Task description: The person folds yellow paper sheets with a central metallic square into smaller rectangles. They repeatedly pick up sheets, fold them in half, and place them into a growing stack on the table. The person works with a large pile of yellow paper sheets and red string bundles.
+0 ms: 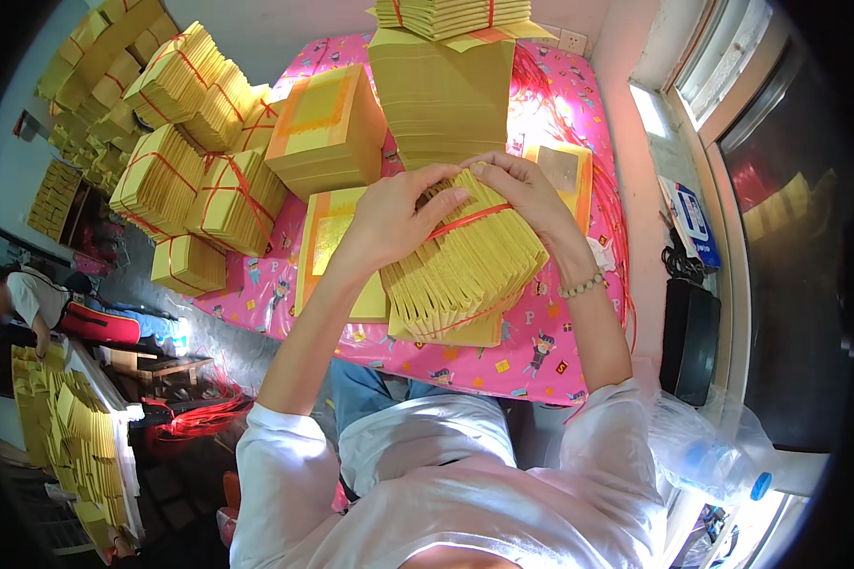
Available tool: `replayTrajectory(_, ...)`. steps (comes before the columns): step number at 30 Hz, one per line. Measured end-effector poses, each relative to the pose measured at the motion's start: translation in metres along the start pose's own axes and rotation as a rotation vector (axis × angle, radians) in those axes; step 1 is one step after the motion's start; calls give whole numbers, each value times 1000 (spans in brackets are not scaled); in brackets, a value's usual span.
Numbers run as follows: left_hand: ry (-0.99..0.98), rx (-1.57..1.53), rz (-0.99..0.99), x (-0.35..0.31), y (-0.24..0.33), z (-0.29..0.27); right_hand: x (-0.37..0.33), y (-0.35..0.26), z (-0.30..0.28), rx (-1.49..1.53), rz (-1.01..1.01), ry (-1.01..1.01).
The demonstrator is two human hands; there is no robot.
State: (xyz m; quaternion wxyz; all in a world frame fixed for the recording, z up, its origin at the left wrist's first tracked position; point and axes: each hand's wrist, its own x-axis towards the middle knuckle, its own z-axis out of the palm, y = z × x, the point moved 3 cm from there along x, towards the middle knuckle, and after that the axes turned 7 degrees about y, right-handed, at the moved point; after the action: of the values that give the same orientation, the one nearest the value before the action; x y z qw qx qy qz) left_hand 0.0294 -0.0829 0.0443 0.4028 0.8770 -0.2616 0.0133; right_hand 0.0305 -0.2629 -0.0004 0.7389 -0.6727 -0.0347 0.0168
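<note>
A thick bundle of folded yellow paper lies tilted on the table in front of me, its many edges fanned toward me. One red string crosses its top, and another runs low along the near side. My left hand is closed on the far left edge of the bundle, thumb on top near the string. At the far right edge, my right hand curls its fingers and thumb over the paper. Both hands' fingertips come close together at the far end, and whether they also pinch string there is hidden.
Behind the bundle rises a tall yellow paper stack. Orange-and-gold printed stacks and tied bundles crowd the left of the pink patterned tablecloth. Loose red strings trail down the right side. A person sits far left.
</note>
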Motion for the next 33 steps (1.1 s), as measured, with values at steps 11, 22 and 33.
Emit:
replayTrajectory(11, -36, 100, -18, 22, 13, 5, -18, -4, 0, 61, -84, 23)
replayTrajectory(22, -110, -113, -151, 35, -5, 20, -13, 6, -3, 41, -114, 63)
replayTrajectory(33, -90, -37, -139, 32, 2, 20, -18, 6, -4, 105, -85, 44)
